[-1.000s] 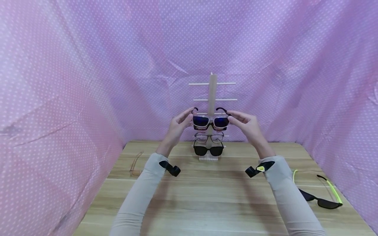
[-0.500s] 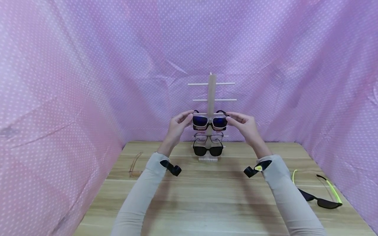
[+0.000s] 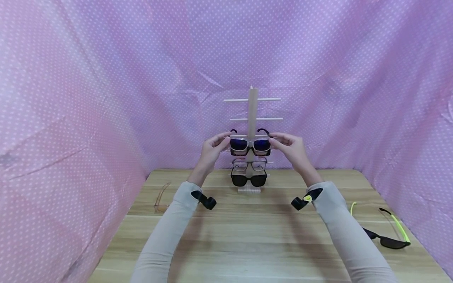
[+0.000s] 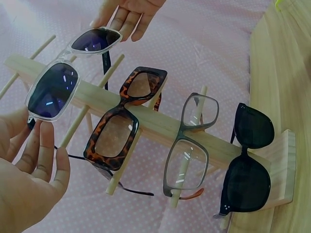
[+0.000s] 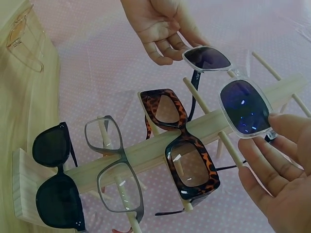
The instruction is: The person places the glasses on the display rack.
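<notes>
Sunglasses with a clear frame and dark blue lenses (image 4: pixel 53 91) are held at both ends, at the third peg level from the top of a wooden display stand (image 3: pixel 253 114). My left hand (image 3: pixel 211 151) pinches one end near the hinge; my right hand (image 3: pixel 291 151) pinches the other. Their dark temples point back past the peg. Just below hang tortoiseshell glasses (image 4: pixel 115 138). Lower down are grey-framed eyeglasses (image 4: pixel 187 162) and, at the bottom, black sunglasses (image 4: pixel 247 179).
Two bare pegs (image 3: pixel 270 118) cross the stand's upper part. Sunglasses with neon-yellow temples (image 3: pixel 394 242) lie on the wooden table (image 3: pixel 240 243) at the right. Thin orange-tinted glasses (image 3: pixel 161 207) lie at the left. A pink dotted cloth (image 3: pixel 226 47) surrounds the table.
Both hands keep hold of the clear-framed sunglasses, which stay at the same peg level. The temple tips dipped slightly, then rose again. The right hand has shifted slightly left in the head view.
</notes>
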### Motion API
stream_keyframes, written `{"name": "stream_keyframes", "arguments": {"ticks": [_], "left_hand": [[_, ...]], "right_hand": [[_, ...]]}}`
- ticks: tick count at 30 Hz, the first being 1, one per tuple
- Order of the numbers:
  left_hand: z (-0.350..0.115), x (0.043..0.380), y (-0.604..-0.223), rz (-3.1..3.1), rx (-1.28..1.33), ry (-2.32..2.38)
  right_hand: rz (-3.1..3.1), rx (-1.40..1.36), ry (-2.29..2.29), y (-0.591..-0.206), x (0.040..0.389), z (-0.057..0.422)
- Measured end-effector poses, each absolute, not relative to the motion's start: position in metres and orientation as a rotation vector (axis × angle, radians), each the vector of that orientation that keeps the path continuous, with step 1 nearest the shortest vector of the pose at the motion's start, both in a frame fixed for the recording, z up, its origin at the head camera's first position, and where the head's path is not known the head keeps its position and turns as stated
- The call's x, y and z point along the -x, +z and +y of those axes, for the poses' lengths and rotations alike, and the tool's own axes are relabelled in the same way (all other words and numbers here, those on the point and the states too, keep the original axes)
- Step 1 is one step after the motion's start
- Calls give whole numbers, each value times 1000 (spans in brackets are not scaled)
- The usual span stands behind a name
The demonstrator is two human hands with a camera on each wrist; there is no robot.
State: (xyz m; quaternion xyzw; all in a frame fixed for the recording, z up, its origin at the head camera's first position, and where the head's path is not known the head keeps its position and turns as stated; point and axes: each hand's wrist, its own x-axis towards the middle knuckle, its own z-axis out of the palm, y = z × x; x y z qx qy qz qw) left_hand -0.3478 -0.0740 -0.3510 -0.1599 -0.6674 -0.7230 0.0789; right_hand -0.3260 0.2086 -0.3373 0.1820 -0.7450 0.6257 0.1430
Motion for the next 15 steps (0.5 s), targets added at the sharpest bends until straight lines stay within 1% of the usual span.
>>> {"name": "stream_keyframes", "arguments": {"ticks": [15], "left_hand": [[-72, 352, -348, -1982, 418, -2142]], "right_hand": [[-2090, -473, 1811, -333, 335, 201]]}}
